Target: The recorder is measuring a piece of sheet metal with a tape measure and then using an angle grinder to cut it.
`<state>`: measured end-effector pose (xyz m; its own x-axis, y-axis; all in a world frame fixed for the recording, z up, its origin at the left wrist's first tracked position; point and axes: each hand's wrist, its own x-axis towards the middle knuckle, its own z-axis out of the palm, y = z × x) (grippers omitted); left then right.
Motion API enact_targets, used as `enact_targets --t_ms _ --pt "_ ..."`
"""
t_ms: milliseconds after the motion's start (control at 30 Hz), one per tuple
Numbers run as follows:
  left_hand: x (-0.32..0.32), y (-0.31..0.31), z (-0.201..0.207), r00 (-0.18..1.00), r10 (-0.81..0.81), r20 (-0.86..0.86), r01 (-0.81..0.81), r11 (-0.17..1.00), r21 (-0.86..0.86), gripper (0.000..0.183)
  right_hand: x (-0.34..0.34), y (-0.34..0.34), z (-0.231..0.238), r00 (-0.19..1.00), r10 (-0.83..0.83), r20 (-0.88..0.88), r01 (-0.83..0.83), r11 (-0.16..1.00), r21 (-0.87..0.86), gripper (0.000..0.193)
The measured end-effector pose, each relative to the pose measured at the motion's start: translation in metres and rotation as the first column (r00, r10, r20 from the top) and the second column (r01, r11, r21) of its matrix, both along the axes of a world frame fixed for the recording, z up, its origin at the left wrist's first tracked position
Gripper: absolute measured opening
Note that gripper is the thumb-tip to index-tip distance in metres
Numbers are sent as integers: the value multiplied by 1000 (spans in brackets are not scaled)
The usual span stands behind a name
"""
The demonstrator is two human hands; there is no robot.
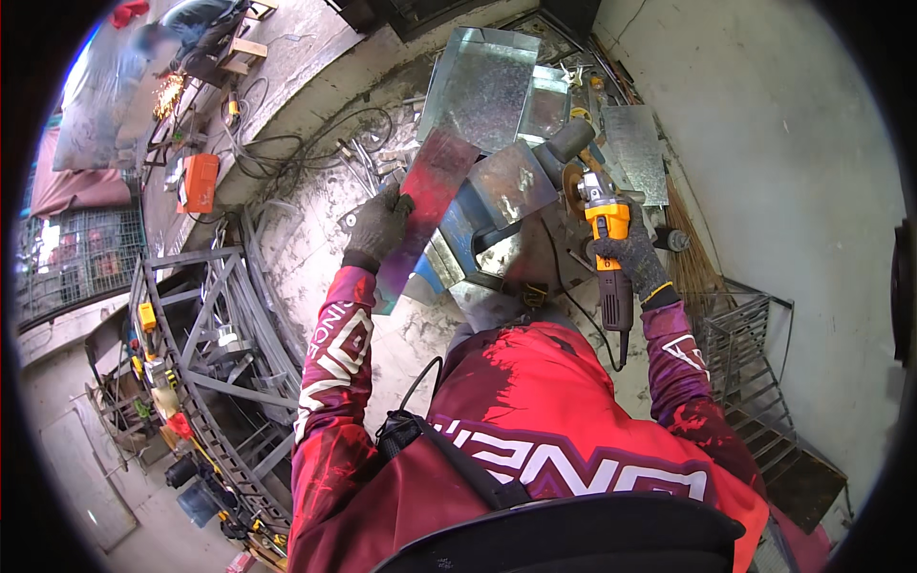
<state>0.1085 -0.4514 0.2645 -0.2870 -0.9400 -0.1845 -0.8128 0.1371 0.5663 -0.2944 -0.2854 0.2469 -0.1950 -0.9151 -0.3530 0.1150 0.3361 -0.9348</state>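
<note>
My left hand (379, 226), in a dark grey glove, has its fingers closed on the edge of a thin shiny metal sheet (441, 172) that mirrors red. My gloved right hand (634, 258) is wrapped round the body of a yellow and black angle grinder (607, 218). The grinder's disc points away from me, and its cord hangs from the near end. Between my hands stands a heavy blue metal block (462, 227), like a vise or anvil; I cannot tell which. A worn steel plate (516, 181) lies over it, close to the disc.
Large grey metal sheets (480, 84) lie beyond the block. Black cables (287, 153) cross the floor. At left are an orange box (199, 183) and a steel frame (205, 329). Sparks (169, 95) fly near another person at far left. A metal rack (755, 358) stands by the right wall.
</note>
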Motion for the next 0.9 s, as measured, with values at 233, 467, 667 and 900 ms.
enact_targets --t_ms 233,467,667,900 --pt "-23 22 19 999 15 -43 -18 997 -75 30 16 -16 39 993 64 -94 -67 997 -24 87" --pt "-33 20 25 996 -5 89 14 995 -98 26 55 -65 44 945 35 -326 -163 913 -375 89" --pt "-37 23 28 995 10 102 -4 998 -59 34 76 -84 57 885 137 -446 -273 928 -255 93" --pt "-33 23 21 999 -4 54 8 997 -81 27 83 -90 56 741 99 -664 -338 910 -241 97"
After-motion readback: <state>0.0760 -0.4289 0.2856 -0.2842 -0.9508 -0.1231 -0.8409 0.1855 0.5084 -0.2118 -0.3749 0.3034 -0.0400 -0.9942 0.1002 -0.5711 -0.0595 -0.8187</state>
